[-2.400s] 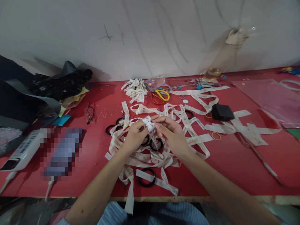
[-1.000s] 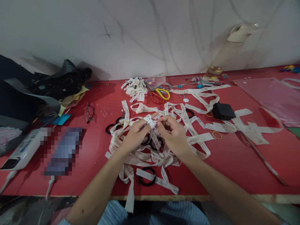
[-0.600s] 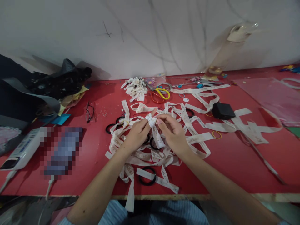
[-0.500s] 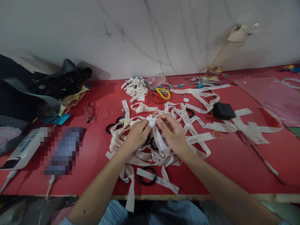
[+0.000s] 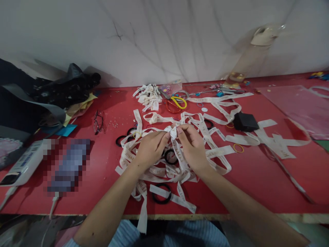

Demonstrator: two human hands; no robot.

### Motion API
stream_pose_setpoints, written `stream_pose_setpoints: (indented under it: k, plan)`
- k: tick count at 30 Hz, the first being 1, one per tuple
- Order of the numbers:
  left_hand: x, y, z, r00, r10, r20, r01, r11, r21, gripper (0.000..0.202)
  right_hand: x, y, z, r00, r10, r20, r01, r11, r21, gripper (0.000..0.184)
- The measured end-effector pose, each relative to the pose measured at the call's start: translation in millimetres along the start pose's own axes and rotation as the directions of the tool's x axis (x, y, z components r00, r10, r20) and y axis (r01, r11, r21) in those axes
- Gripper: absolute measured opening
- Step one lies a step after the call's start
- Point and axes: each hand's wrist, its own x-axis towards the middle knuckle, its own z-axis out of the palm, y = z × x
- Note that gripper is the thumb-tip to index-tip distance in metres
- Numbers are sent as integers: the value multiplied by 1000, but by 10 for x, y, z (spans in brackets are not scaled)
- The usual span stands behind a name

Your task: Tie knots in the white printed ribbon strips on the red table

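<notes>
Between my two hands is a white printed ribbon (image 5: 173,133), bunched into a knot or bow with a tail hanging down. My left hand (image 5: 153,145) pinches its left side between thumb and fingers. From the right, my right hand (image 5: 191,144) pinches the same bunch, thumb on the near side. Beneath them spreads a tangle of loose printed ribbon (image 5: 218,161). Black rings (image 5: 161,193) lie among the strips, one partly under a ribbon piece. Whether the bunch is tied round anything is hidden by my fingers.
Scissors (image 5: 178,102) with yellow and red handles lie beyond, beside a heap of small ribbon bows (image 5: 150,97). A black block (image 5: 245,121) rests on ribbon at right. Glasses (image 5: 98,122), a phone (image 5: 69,164) and a white device (image 5: 28,161) sit left. A bottle (image 5: 246,58) leans against the wall.
The bunched ribbon has shifted slightly right and turned between my fingers. My left hand has moved a little right with it, and its fingers are now closer to my right hand.
</notes>
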Motion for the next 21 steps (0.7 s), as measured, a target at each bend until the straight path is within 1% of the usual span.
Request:
stream_pose_setpoints:
  k: [2,4,6,7,8,10,12,14,17,19,21]
  plan:
    - [7,-1,9,994,62,-90,-64,998,-19,31,-3,9,-8,1000,-12,-21,12,1000,-6,16]
    - [16,-5,7,971,113,-211,-123,992,-35,20,1,20,-17,999,-11,-32,11,1000,11,16]
    - [29,-5,-13,943,117,-311,-144,987,-66,10,10,34,-23,1000,18,-25,-17,999,45,17]
    - [36,-3,-30,938,103,-331,-142,985,-97,10,16,42,-25,999,37,-15,-36,997,70,18]
    - [42,0,-49,943,84,-321,-134,982,-136,14,23,50,-26,998,59,3,-59,993,103,19]
    - [50,6,-85,967,64,-246,-118,971,-210,21,40,66,-27,991,116,67,-127,973,192,21]
    - [51,10,-105,983,84,-161,-124,959,-255,22,57,75,-28,975,178,130,-209,935,286,22]
    - [47,8,-106,986,116,-124,-146,950,-275,20,70,74,-27,958,242,155,-282,894,348,22]
    - [45,-10,-88,981,135,-137,-167,951,-262,21,76,70,-22,940,298,170,-342,848,405,23]
    - [48,-31,-75,971,152,-183,-190,959,-212,18,74,77,-15,936,285,205,-348,832,432,24]
    - [51,-56,-64,952,190,-239,-231,961,-154,14,72,86,-6,938,253,236,-336,826,453,25]
